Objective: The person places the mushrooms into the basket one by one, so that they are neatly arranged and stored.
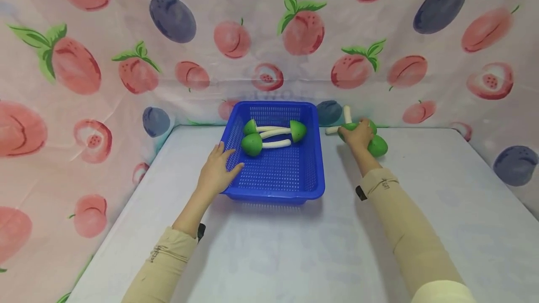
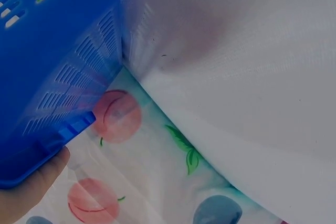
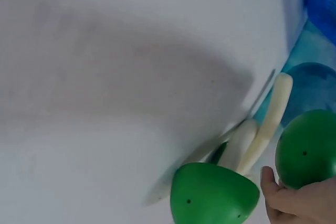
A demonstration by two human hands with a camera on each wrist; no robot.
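Note:
A blue perforated basket (image 1: 269, 194) holds three toy mushrooms with green caps and white stems, one cap (image 1: 298, 131) facing right. My left hand (image 1: 214, 172) rests on the basket's left rim, fingers spread; in the left wrist view a finger (image 2: 50, 169) lies along the rim. Right of the basket, my right hand (image 1: 358, 133) pinches a green-capped toy mushroom (image 3: 307, 148) by its cap. Beside it lies another green cap (image 1: 377, 145), also seen close up in the right wrist view, with white stems (image 3: 269, 124) behind. My hand hides part of this group.
A white-covered table (image 1: 269, 251) lies under everything. A fruit-print cloth (image 1: 269, 50) hangs as a wall behind the basket and down the left side. The basket stands close to the back edge of the table.

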